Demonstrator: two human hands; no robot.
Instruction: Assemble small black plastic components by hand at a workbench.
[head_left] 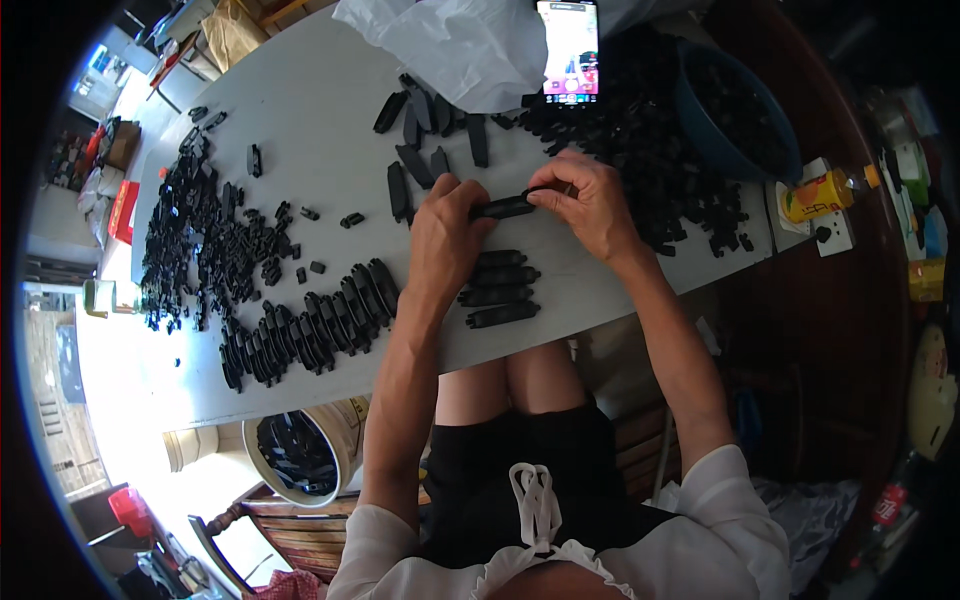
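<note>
Above the grey table, a long black plastic piece (pixel 503 208) lies crosswise between my two hands. My left hand (pixel 445 230) is closed round its left end. My right hand (pixel 588 205) pinches at its right end, thumb and forefinger together; a thin dark bit shows at the fingertips, too small to name. Just below, several similar black pieces (pixel 500 294) lie stacked in parallel near the table's front edge. Beyond my left hand, more loose long black pieces (pixel 415 163) are scattered.
Left of my left forearm runs a curved row of black pieces (pixel 310 325). Small black parts (pixel 200 240) heap at far left, others (pixel 630 130) at right beside a blue basin (pixel 735 115). A lit phone (pixel 570 50) stands by plastic sheeting (pixel 440 50). A bucket (pixel 300 455) sits below.
</note>
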